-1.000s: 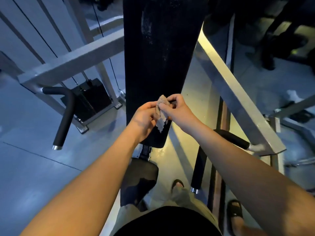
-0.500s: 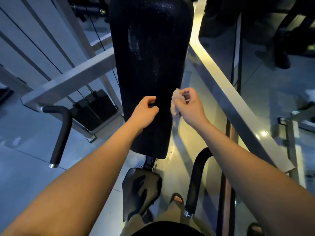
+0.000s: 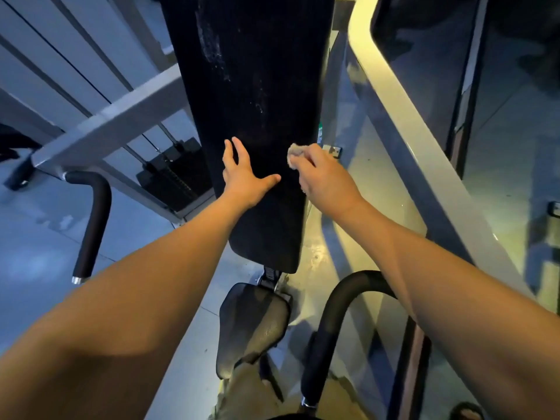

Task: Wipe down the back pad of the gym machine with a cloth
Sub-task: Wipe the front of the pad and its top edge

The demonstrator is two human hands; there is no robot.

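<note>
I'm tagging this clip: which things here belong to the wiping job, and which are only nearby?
Job: back pad, cloth, right hand gripping the cloth, left hand flat on the pad.
Nearby: seat, left handle, right handle, weight stack, grey frame beam.

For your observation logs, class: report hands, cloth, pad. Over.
Left hand open, flat on back pad. Right hand grips cloth at pad's edge. White smears higher up. Nothing in the way.
</note>
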